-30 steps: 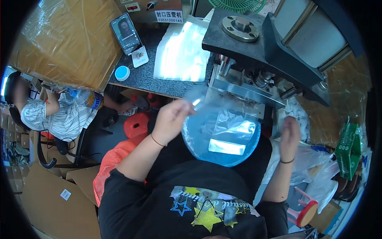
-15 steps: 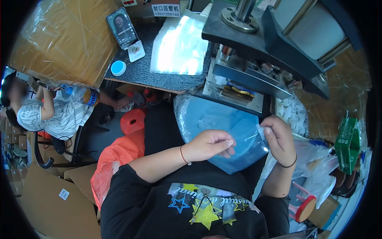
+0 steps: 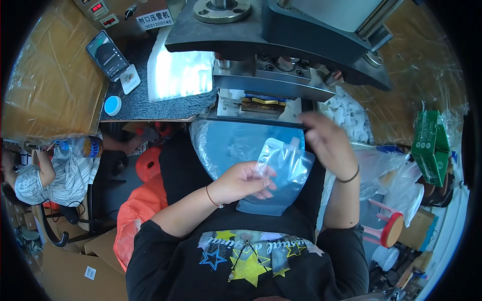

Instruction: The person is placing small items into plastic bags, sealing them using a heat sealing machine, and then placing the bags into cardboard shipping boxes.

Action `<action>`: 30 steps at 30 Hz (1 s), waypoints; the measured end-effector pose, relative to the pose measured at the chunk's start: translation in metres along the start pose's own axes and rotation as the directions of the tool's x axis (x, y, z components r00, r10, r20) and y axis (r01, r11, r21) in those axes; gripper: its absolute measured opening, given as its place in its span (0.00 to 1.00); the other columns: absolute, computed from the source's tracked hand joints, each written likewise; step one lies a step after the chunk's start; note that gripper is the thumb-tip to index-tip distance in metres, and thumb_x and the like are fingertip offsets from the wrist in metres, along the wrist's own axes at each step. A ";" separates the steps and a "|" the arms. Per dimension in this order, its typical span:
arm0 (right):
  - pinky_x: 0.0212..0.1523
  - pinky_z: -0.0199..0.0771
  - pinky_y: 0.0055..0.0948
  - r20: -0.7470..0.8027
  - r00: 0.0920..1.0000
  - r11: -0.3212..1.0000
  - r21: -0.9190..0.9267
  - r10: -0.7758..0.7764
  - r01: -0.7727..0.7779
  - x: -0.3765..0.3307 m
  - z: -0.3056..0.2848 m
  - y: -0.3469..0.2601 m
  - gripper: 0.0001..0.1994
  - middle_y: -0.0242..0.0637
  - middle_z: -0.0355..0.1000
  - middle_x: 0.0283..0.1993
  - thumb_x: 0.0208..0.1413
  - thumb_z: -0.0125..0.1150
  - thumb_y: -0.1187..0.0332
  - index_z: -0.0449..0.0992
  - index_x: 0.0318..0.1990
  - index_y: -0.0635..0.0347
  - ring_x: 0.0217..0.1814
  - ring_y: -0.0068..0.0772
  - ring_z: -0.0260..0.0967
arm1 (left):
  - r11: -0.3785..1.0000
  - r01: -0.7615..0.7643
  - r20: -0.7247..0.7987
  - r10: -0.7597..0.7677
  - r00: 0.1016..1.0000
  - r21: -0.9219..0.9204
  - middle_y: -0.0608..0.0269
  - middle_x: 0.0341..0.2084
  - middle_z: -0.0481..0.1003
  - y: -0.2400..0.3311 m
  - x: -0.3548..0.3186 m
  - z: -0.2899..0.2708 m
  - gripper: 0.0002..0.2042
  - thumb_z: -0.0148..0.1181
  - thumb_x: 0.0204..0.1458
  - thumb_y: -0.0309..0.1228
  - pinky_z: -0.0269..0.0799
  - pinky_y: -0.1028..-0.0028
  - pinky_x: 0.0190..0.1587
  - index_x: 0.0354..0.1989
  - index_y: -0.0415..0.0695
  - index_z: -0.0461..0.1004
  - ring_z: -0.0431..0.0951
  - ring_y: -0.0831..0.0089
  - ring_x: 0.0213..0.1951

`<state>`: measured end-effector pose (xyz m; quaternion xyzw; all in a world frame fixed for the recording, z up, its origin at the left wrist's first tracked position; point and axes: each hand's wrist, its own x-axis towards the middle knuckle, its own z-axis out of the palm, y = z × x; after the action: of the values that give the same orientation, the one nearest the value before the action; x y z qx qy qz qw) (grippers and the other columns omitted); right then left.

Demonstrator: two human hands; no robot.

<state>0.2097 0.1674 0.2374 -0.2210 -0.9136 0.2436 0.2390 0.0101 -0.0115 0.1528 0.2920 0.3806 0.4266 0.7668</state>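
A clear spouted pouch [image 3: 286, 175] is held on the near side of the press [image 3: 273, 83], pinched at its left edge by the left hand [image 3: 240, 183] in what seems a positioning step, while the right hand [image 3: 330, 148] is held loosely open just right of the spout [image 3: 294, 143], with steadying seemingly called for next.

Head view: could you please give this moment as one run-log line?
left hand: holds clear pouch, spout toward press | right hand: blurred, grip unclear | phone: screen lit
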 end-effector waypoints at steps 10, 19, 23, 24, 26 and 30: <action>0.45 0.73 0.43 -0.031 0.937 0.848 -0.416 0.347 -0.328 -0.016 -0.010 0.074 0.13 0.47 0.73 0.46 0.53 0.62 0.73 0.76 0.46 0.60 0.46 0.56 0.72 | 0.983 -0.149 -0.319 0.108 0.942 -0.107 0.53 0.41 0.80 0.045 0.020 -0.028 0.13 0.57 0.58 0.22 0.81 0.70 0.40 0.52 0.36 0.73 0.83 0.69 0.37; 0.47 0.72 0.41 -0.243 0.931 0.874 -0.343 0.271 -0.344 -0.026 0.002 0.081 0.13 0.47 0.72 0.45 0.53 0.62 0.75 0.74 0.46 0.64 0.48 0.56 0.71 | 0.652 -0.399 -0.489 0.753 0.441 0.644 0.51 0.43 0.72 0.068 0.025 -0.076 0.16 0.60 0.58 0.28 0.75 0.67 0.46 0.51 0.37 0.64 0.77 0.64 0.44; 0.48 0.70 0.41 -0.245 0.961 0.847 -0.478 0.125 -0.232 -0.023 -0.003 0.067 0.13 0.47 0.71 0.45 0.53 0.61 0.75 0.72 0.47 0.64 0.48 0.55 0.70 | -0.247 0.534 -0.052 0.875 0.482 0.808 0.37 0.64 0.60 0.096 -0.013 -0.145 0.29 0.60 0.57 0.39 0.57 0.46 0.65 0.66 0.44 0.61 0.61 0.41 0.65; 0.48 0.70 0.42 -0.253 0.967 0.767 -0.612 0.040 -0.192 -0.023 -0.005 0.065 0.13 0.47 0.71 0.46 0.53 0.61 0.75 0.72 0.47 0.64 0.48 0.55 0.69 | -0.314 0.507 -0.057 0.805 0.590 0.803 0.39 0.65 0.60 0.087 -0.020 -0.145 0.29 0.60 0.57 0.41 0.56 0.45 0.65 0.66 0.45 0.63 0.61 0.42 0.66; 0.49 0.70 0.41 -0.315 0.949 0.757 -0.615 0.022 -0.222 -0.025 -0.006 0.064 0.12 0.47 0.72 0.46 0.55 0.60 0.75 0.73 0.46 0.63 0.48 0.53 0.70 | -0.331 0.371 -0.009 0.735 0.678 0.868 0.44 0.64 0.63 0.077 -0.033 -0.113 0.24 0.58 0.58 0.40 0.58 0.48 0.64 0.63 0.46 0.67 0.63 0.44 0.64; 0.45 0.68 0.35 -0.555 0.829 0.915 -0.298 0.064 -0.270 -0.029 -0.005 0.055 0.08 0.40 0.74 0.41 0.60 0.57 0.73 0.76 0.46 0.59 0.42 0.42 0.69 | 0.076 0.118 -0.121 0.889 0.441 0.990 0.51 0.41 0.78 0.050 -0.050 -0.103 0.13 0.50 0.63 0.30 0.73 0.61 0.49 0.53 0.42 0.74 0.79 0.55 0.45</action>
<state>0.2510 0.1968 0.2011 -0.4009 -0.8161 0.0189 0.4158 -0.1148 -0.0190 0.1523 0.5778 0.7132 0.3968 -0.0108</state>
